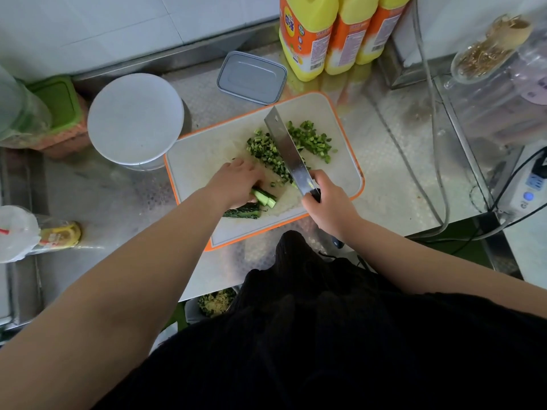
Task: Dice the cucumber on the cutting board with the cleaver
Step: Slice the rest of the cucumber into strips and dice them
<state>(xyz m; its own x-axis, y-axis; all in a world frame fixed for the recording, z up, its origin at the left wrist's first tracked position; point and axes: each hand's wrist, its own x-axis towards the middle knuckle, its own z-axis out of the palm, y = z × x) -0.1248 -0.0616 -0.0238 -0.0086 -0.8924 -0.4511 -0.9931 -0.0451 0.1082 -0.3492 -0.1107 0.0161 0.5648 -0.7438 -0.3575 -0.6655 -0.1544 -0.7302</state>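
Between the hands: uncut dark-green cucumber strips [257, 202] on the orange-rimmed white cutting board [340, 173].
Left hand [236, 182] clamps the strips; right hand [325, 199] grips the steel cleaver [288, 152]. Risk: fingers near the blade; strips may roll, dice [266, 152] scatter.

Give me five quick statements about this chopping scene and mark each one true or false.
1. The right hand grips the cleaver. True.
2. The left hand lies flat on the counter. False: it holds the uncut cucumber strips on the cutting board.
3. Diced cucumber lies on both sides of the blade. True.
4. The cutting board has a blue rim. False: it is orange.
5. The yellow bottles stand on the board. False: they stand behind it.
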